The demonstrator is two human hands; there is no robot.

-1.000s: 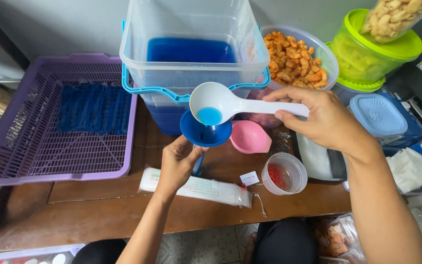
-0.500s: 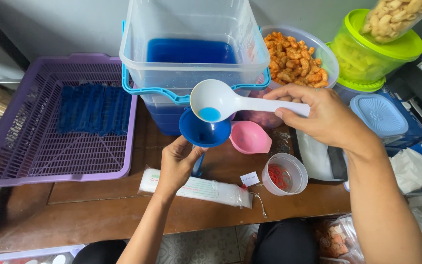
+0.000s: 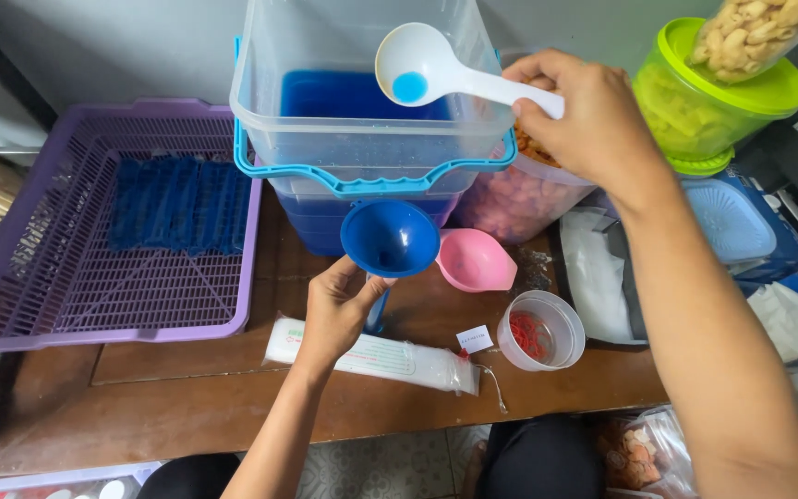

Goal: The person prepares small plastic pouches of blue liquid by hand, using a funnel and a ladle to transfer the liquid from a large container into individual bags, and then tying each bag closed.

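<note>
At the far left a purple basket [image 3: 94, 231] sits on the wooden table [image 3: 187, 397], with blue filled tubes [image 3: 177, 205] lying in its far half. To its right, near the table's front, lies a white packet [image 3: 371, 356]. The left hand [image 3: 339, 310] is closed around the stem of a blue funnel [image 3: 390, 237], holding it upright just above the packet; what hangs under the stem is mostly hidden by the hand. Behind the funnel stands a clear tub [image 3: 362, 102] with blue liquid inside. Above its right side the right hand [image 3: 588, 115] pinches the handle of a white ladle [image 3: 422, 66], whose bowl holds a little blue liquid. Just right of the funnel lies a pink funnel [image 3: 475, 261], and nearer, a small clear cup [image 3: 540, 328] with red bands. Far right stands a green jar [image 3: 713, 97].
</note>
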